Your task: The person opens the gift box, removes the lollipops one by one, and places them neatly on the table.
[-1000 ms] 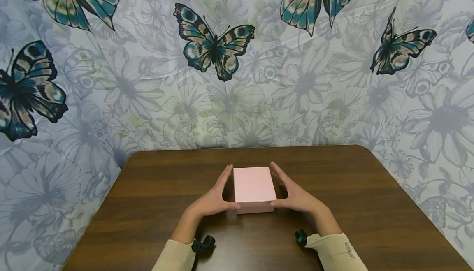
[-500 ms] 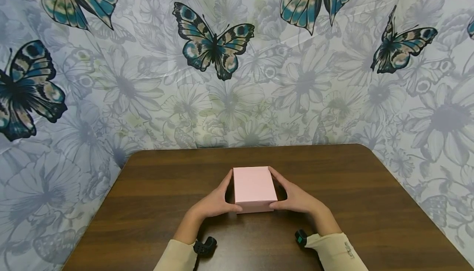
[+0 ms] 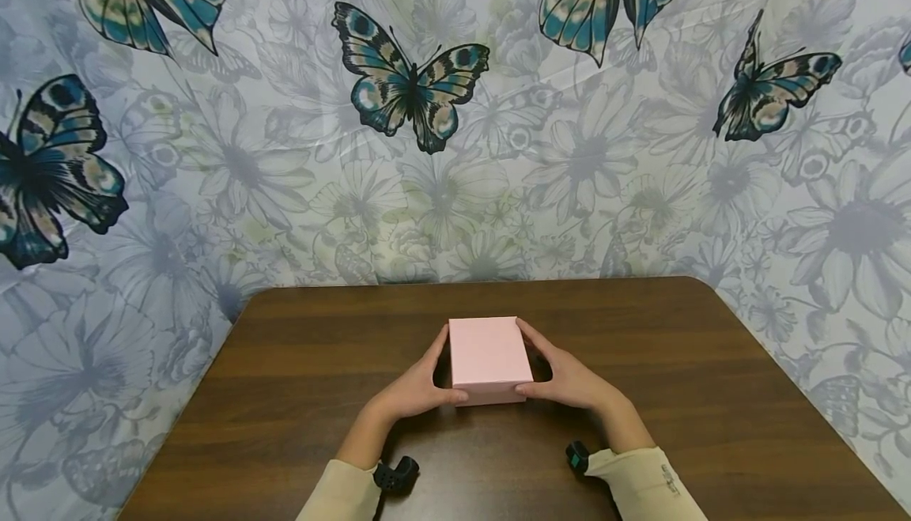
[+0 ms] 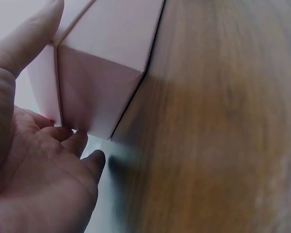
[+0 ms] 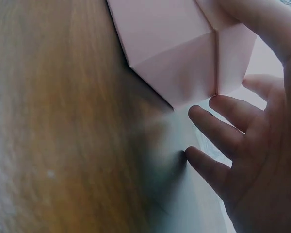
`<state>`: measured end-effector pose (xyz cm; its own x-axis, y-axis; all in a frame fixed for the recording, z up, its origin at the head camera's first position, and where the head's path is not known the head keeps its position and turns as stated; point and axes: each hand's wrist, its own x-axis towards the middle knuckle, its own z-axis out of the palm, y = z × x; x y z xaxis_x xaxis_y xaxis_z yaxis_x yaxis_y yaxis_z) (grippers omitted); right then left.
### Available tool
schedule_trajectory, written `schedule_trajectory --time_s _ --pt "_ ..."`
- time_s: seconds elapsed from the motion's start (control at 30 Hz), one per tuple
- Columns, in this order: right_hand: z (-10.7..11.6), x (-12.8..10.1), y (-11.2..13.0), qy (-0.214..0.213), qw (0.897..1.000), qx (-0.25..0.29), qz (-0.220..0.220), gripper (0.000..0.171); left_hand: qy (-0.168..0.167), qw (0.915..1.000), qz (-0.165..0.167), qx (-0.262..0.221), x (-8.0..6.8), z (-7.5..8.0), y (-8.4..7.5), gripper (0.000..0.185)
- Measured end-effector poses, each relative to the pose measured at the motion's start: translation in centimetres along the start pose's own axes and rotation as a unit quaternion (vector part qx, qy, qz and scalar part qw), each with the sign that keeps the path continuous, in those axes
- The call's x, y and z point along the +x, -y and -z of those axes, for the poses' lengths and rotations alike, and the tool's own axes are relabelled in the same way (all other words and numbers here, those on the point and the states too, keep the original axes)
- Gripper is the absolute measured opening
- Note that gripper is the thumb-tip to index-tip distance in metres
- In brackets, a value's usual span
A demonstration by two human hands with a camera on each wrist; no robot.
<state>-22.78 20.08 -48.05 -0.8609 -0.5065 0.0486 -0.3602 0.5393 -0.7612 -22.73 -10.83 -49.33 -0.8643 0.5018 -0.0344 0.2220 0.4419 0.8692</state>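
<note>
A closed pink box [image 3: 489, 355] sits in the middle of the dark wooden table [image 3: 712, 394]. My left hand [image 3: 413, 390] holds its left side, with the thumb on the near face and the fingers along the side. My right hand [image 3: 569, 383] grips the right side the same way. In the left wrist view the pink box [image 4: 111, 63] has a corner against my left hand [image 4: 34, 170], thumb on its upper edge. In the right wrist view my right hand [image 5: 252, 145] curls round a corner of the pink box [image 5: 174, 43]. I cannot tell whether the box touches the table.
A flowered wall covering with blue butterflies [image 3: 409, 82] rises just behind the table's far edge and wraps round both sides. Black wrist cameras [image 3: 395, 473] sit on cream sleeves near the front edge. Bare wood lies left and right of the box.
Both hands have closed in from loosely framing the box to holding its sides. The box has barely shifted, a touch farther from me.
</note>
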Motion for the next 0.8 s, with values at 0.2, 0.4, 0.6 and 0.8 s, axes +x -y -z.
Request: schedule_trajectory --time_s 0.2,0.4,0.6,0.8 --pt "-0.10 0.02 -0.01 -0.006 1.000 -0.006 -0.007 0.104 -0.003 1.0000 -0.001 -0.001 0.13 -0.10 0.17 0.123" --pt "-0.11 -0.11 -0.14 -0.010 1.000 -0.012 -0.013 0.101 -0.006 1.0000 -0.008 -0.001 0.11 -0.15 0.19 0.125" --pt "-0.04 -0.10 -0.02 -0.020 0.999 -0.025 -0.020 0.098 -0.008 0.9999 -0.013 -0.006 0.10 -0.12 -0.05 0.125" --pt "0.23 -0.09 0.56 -0.030 0.999 -0.037 -0.015 0.098 -0.015 0.9996 -0.024 0.001 0.19 -0.01 -0.21 0.124"
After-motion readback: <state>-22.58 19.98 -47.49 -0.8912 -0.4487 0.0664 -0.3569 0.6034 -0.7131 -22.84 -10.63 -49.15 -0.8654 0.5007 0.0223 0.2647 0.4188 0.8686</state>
